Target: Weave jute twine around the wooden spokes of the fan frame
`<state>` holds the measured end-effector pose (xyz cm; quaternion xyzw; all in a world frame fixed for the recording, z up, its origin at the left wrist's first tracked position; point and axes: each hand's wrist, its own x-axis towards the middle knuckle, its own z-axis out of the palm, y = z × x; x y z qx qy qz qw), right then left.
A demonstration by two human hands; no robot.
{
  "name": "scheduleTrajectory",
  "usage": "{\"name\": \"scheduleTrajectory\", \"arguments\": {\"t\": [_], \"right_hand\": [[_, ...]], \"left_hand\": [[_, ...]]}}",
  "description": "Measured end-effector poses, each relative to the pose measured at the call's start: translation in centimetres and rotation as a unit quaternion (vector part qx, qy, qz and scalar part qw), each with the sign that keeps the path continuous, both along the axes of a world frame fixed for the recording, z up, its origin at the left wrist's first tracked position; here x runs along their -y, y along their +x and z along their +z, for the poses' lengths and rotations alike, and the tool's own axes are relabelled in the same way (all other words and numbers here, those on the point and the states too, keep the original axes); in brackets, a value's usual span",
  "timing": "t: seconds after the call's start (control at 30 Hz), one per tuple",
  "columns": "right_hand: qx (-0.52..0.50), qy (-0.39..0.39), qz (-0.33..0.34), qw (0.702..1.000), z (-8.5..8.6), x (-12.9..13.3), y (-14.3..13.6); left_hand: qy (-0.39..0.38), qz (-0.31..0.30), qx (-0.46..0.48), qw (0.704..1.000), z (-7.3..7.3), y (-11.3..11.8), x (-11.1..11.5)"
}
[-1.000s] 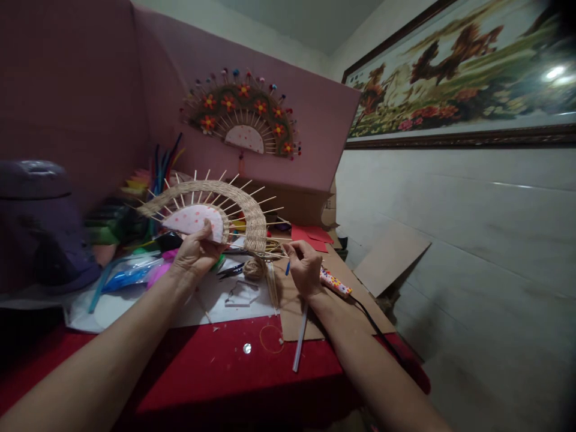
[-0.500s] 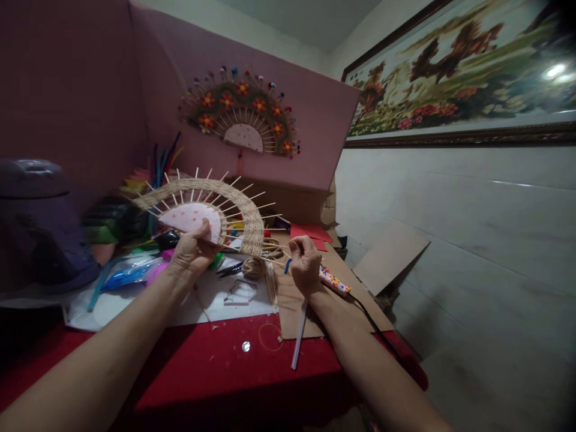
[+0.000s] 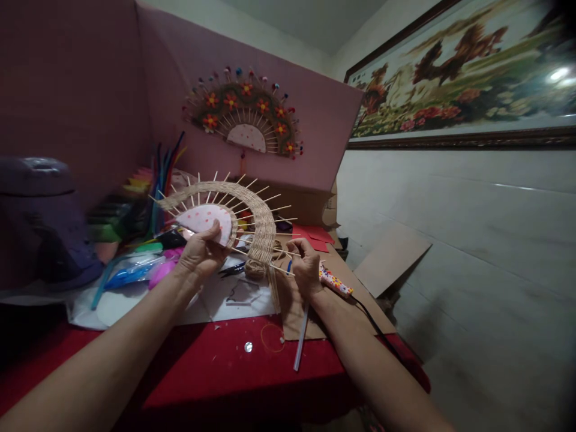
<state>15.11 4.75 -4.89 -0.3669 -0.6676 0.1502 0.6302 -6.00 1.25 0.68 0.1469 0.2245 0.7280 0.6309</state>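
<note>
My left hand (image 3: 202, 255) grips a fan frame (image 3: 263, 225) by its pink spotted half-round centre, thumb on the front face. Thin wooden sticks radiate from that centre, with a band of tan twine woven through them. At the fan's lower right, my right hand (image 3: 306, 267) is closed in a pinch beside the stick tips. What those fingers hold, if anything, is too small to make out. Behind the fan's lower edge lies a ball of twine (image 3: 255, 269), with dark-handled scissors (image 3: 231, 270) to its left.
A flower-patterned glue gun (image 3: 336, 282) with a black cord rests on cardboard (image 3: 292, 324), near a clear glue stick (image 3: 300, 342). A finished fan (image 3: 246, 111) hangs on the pink board. To the left stand a purple container (image 3: 40, 222) and plastic bags (image 3: 130, 273).
The fan and my left hand have shifted right, bringing the stick tips up to my right hand. My right hand has barely moved and stays pinched. The view has shifted slightly.
</note>
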Motion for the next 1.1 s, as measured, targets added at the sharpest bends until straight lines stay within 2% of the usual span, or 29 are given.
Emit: {"name": "scheduleTrajectory", "arguments": {"t": [0.27,0.57,0.67,0.97,1.1], "right_hand": [[-0.053,-0.035,0.034,0.997,-0.1,-0.2,-0.3],[-0.042,0.003,0.035,0.999,-0.1,-0.1,-0.3],[-0.071,-0.003,0.045,0.996,-0.2,-0.1,-0.4],[-0.022,-0.003,0.031,0.999,0.0,-0.2,-0.5],[-0.027,-0.005,-0.01,1.0,0.2,0.0,-0.3]], "left_hand": [[0.019,-0.016,-0.022,0.999,-0.3,0.5,0.1],[0.022,-0.037,-0.022,0.999,-0.9,0.7,-0.1],[0.021,-0.036,-0.018,0.999,-1.0,0.8,-0.2],[0.016,-0.039,-0.013,0.999,-0.8,0.8,0.0],[0.019,-0.015,-0.022,0.999,-0.4,0.6,0.2]]}}
